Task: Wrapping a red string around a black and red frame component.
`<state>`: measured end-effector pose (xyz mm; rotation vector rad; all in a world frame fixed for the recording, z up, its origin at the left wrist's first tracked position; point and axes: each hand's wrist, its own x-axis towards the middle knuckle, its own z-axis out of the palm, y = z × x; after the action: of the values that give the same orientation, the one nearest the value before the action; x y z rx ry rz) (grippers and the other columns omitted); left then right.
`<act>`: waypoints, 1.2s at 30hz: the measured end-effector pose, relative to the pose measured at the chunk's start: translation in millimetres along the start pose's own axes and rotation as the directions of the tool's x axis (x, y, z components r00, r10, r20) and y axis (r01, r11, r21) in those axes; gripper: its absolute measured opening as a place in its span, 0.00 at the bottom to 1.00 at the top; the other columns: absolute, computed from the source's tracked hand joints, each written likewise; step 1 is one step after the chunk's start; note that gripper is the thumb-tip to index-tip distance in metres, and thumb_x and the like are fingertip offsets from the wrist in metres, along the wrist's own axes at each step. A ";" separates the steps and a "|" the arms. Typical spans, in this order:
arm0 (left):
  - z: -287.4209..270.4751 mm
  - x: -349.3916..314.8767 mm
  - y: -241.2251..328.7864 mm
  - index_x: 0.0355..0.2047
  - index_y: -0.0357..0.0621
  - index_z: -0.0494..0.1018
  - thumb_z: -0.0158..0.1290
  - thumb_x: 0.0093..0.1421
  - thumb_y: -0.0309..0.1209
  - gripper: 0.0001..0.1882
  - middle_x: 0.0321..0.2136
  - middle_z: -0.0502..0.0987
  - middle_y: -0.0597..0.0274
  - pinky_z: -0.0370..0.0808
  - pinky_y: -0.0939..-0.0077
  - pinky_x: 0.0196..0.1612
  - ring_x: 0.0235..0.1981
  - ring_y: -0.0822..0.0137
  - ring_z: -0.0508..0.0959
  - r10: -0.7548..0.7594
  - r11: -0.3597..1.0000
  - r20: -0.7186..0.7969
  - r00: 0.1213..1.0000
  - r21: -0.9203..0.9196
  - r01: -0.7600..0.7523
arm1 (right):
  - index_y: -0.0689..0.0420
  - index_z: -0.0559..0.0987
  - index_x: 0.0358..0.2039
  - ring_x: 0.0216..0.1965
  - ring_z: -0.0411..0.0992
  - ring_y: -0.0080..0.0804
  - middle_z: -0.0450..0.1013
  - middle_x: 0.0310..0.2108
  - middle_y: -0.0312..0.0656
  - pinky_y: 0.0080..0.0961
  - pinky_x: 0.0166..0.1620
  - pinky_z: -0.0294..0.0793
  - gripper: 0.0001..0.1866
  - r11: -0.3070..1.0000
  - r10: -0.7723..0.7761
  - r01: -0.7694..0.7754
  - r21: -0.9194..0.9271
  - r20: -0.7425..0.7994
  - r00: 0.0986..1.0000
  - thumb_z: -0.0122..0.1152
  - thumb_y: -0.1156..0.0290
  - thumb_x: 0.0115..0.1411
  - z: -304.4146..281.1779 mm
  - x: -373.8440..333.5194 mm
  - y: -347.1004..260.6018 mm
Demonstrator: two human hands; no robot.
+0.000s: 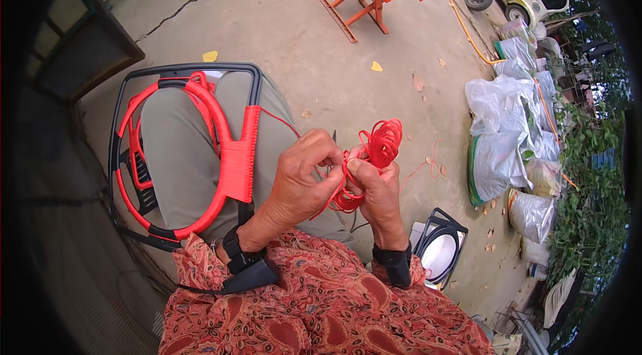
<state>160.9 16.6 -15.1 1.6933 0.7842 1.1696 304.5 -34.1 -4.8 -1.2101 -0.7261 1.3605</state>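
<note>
**Red cord bundle [385, 143] gripped at its waist**

Your right hand [377, 189] is closed around the middle of the bundle, its thumb pressed on top; loops stick out above those fingers and more hang below them. Your left hand [302, 169] is just beside it, thumb and forefinger pinched at the cord near the right thumb; the exact strand is hidden. A thin dark tip [334, 135] shows just beyond the left fingers, too little of it to name.

Left of your fingers, the black frame [200, 67] lies across your knees [175, 134], with its round ring [224, 117] mostly wrapped in red. From the tightly wound block [239, 161] on the frame's near side, a strand [281, 121] runs toward your left hand.

The step in hand looks like sorting or freeing cord at the bundle's waist. The next move likely calls for a steady right grip while the left fingers draw out one strand, without tangling the loops or slackening the wound block.
</note>
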 end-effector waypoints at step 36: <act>-5.7 -5.4 -12.0 0.33 0.35 0.73 0.49 0.54 0.17 0.06 0.31 0.75 0.61 0.73 0.76 0.40 0.33 0.71 0.76 -0.450 0.603 0.155 0.880 -0.673 0.427 | 0.60 0.70 0.34 0.14 0.56 0.14 0.65 0.21 0.33 0.14 0.18 0.56 0.07 0.895 0.050 -0.091 0.437 0.106 0.993 0.54 0.75 0.54 -7.4 1.9 8.9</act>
<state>153.6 18.4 -27.3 0.7820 0.6132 0.9569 308.8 -35.6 -15.6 -0.8201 -0.4039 1.5483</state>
